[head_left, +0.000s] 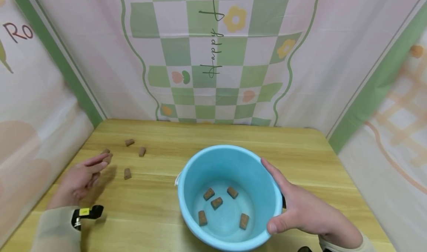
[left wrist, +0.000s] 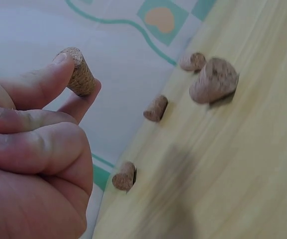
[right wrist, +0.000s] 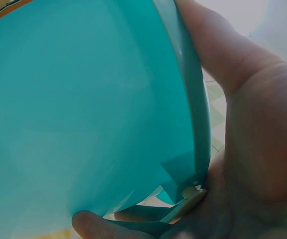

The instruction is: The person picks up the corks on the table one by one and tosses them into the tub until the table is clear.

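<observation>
Left of frame, pinching a cork (left wrist: 83, 79) with left hand (head_left: 80, 178); lower centre, gripping bucket (head_left: 230, 161) with right hand (head_left: 303, 207), probably to steady it.

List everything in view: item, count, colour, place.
Table: one, yellowish wood-grain, foreground
Bucket: one, light blue, right of centre
Side fitting: one, white, bucket's left rim
Corks inside: five, brown, bucket's bottom
Loose corks: four, brown, left part of table
Pinched cork: one, brown, in left hand
Printed cloth panels: three, mainly white and green, back and sides
Wrist devices: two, black, one per wrist
Sleeves: two, beige, forearms
Left hand: one, bare, far left
Right hand: one, bare, gripping bucket's right rim
</observation>
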Motion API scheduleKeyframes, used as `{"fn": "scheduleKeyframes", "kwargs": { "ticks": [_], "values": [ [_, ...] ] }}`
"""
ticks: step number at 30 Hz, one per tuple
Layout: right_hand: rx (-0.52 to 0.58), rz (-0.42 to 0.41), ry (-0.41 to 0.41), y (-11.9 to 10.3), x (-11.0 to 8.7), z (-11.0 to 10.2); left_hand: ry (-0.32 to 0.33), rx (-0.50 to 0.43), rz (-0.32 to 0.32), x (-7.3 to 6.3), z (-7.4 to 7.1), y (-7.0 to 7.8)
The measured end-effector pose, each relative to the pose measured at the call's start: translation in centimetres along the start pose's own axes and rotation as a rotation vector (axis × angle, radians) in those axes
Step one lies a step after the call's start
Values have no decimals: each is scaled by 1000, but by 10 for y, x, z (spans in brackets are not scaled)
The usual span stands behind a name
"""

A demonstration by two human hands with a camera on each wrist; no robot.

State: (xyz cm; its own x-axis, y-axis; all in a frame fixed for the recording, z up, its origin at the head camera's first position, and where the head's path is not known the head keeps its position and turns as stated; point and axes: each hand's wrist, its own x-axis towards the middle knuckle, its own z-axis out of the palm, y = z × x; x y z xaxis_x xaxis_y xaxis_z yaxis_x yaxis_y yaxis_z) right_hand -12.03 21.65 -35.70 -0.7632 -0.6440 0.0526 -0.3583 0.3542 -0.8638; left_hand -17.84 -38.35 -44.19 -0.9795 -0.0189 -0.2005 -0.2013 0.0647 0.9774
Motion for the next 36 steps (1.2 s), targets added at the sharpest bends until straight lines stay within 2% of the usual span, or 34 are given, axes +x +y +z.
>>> {"fn": "scheduleKeyframes", "kwargs": {
  "ticks": [5,10,17,21,25,36],
  "values": [
    [6,27,2,-5,0,0,-39,-62,34,0,12,7],
    [6,20,4,-2,0,0,-51,-115,67,-1,27,18],
    [12,4,1,1,0,0,-153,-86,127,-2,43,35],
    [7,4,0,0,0,0,-135,-56,107,-4,52,44],
    [-8,-18,-2,0,0,0,-114,-71,98,-7,61,51],
    [13,-26,-5,-1,0,0,-171,-67,155,-20,85,73]
  ]
}}
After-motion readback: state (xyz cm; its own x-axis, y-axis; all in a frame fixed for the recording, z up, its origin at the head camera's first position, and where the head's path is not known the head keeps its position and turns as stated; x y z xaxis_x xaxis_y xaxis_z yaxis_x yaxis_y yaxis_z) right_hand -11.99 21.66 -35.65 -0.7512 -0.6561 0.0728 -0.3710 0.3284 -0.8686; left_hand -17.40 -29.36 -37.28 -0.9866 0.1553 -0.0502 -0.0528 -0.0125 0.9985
